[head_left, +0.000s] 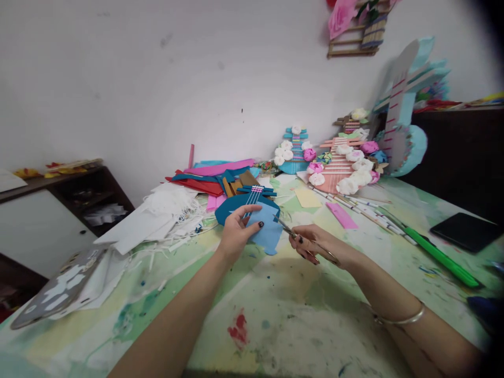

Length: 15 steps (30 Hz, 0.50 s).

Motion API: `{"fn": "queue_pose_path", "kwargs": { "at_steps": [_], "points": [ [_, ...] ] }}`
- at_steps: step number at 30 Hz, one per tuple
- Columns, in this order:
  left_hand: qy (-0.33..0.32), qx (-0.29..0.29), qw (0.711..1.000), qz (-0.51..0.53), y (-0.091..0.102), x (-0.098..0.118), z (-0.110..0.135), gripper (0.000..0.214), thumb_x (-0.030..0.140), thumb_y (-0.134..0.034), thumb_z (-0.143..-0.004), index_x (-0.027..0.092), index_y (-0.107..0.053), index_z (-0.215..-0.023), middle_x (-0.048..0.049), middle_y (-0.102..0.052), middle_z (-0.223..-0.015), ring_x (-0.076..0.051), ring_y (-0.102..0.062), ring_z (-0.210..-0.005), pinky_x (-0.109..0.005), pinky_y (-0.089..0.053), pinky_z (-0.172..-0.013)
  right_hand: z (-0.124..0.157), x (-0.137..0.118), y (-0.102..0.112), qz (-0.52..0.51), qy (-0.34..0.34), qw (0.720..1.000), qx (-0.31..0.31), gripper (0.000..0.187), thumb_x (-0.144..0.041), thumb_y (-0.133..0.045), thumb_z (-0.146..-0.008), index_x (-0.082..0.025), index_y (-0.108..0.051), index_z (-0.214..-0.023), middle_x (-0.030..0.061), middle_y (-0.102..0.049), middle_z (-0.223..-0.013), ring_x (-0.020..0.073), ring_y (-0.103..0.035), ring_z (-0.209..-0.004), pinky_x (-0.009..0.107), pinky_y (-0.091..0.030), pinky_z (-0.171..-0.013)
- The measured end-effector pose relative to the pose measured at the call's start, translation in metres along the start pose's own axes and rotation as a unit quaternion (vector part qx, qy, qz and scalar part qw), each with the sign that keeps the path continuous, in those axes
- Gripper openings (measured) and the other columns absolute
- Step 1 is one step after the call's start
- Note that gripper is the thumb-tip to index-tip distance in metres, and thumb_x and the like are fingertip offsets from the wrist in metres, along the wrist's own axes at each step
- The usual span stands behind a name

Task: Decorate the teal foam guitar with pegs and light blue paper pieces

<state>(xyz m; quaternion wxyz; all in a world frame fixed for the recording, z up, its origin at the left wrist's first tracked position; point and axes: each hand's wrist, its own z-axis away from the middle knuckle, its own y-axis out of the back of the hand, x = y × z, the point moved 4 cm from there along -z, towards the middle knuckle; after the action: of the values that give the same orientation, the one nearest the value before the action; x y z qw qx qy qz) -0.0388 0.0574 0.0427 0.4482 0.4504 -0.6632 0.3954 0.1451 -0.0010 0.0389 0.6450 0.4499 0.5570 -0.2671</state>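
Note:
Between the thumb and fingers of my left hand (pixel 238 228) is a sheet of light blue paper (pixel 268 228) with an uneven lower edge. My right hand (pixel 311 244) grips a pair of scissors (pixel 289 230), whose blades reach the paper's right side near its top. I cannot tell whether the blades are apart. Just behind the paper lies a dark blue paper lute shape (pixel 228 207) with white strings and crosspieces, partly covered by the paper and my left hand.
Coloured paper pieces (pixel 216 176) and white shreds (pixel 173 205) lie at the back left. Flower-decorated lutes (pixel 295 157) stand against the wall. On the right are a green utility knife (pixel 441 257), thin sticks (pixel 374 218), a pink strip (pixel 342 215) and a black phone-like slab (pixel 466 231).

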Motion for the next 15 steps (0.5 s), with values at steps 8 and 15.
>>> {"fn": "queue_pose_path", "kwargs": {
  "at_steps": [8,15],
  "points": [
    [0.009,-0.046,0.998,0.031,-0.0026,-0.0031,0.0024,0.039,0.021,-0.077,-0.062,0.018,-0.066,-0.099,-0.0022,-0.064,-0.083,-0.011,-0.057,-0.064,-0.019,-0.045,-0.054,-0.0019,0.0052,0.0008,-0.013,-0.007,1.0,-0.005,0.038,-0.054,-0.06,-0.076,-0.017,-0.052,-0.074,-0.0078,-0.038,-0.047,0.0063,-0.034,-0.038,0.021,-0.024,-0.037],
    [0.019,-0.056,0.997,0.042,-0.0082,-0.0029,0.0053,0.042,0.022,-0.078,-0.061,0.018,-0.066,-0.101,-0.0037,-0.067,-0.085,-0.014,-0.061,-0.067,-0.023,-0.049,-0.058,-0.0034,0.0104,-0.0021,-0.03,-0.008,0.999,0.006,0.041,-0.057,-0.059,-0.076,-0.017,-0.052,-0.075,-0.0089,-0.037,-0.046,0.005,-0.033,-0.035,0.019,-0.024,-0.034]
  ]
}}
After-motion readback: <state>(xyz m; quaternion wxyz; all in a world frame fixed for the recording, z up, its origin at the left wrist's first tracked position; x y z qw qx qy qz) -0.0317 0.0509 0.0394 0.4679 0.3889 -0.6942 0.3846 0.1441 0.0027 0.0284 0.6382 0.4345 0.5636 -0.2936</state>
